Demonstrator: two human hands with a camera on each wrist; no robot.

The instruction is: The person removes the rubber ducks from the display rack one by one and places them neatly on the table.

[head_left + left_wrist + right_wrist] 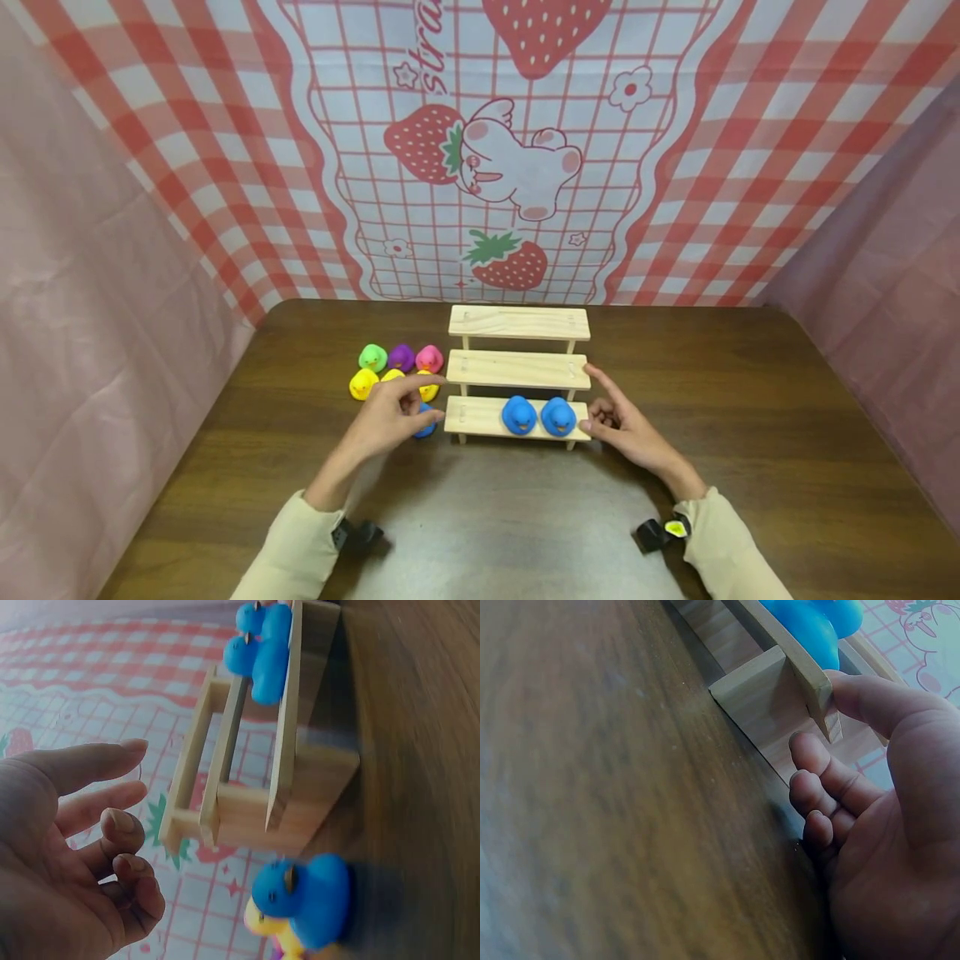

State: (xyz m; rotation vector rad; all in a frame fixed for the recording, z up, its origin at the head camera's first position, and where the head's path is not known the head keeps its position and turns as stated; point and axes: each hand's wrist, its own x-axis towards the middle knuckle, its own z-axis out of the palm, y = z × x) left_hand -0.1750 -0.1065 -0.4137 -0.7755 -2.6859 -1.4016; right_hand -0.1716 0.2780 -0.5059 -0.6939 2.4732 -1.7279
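A small three-step wooden display rack stands in the middle of the table. On the right half of its lowest step sit two blue rubber ducks, one beside the other. My left hand hovers left of the rack with nothing in its fingers. Another blue rubber duck sits on the table by the rack's left end, partly covered by that hand in the head view. At the rack's right end, my right hand touches the edge of the lowest step with its thumb, index finger extended toward the middle step.
Left of the rack, green, purple and pink rubber ducks form a back row. Yellow ducks line up before them, partly behind my left hand. A strawberry-patterned cloth hangs behind the table.
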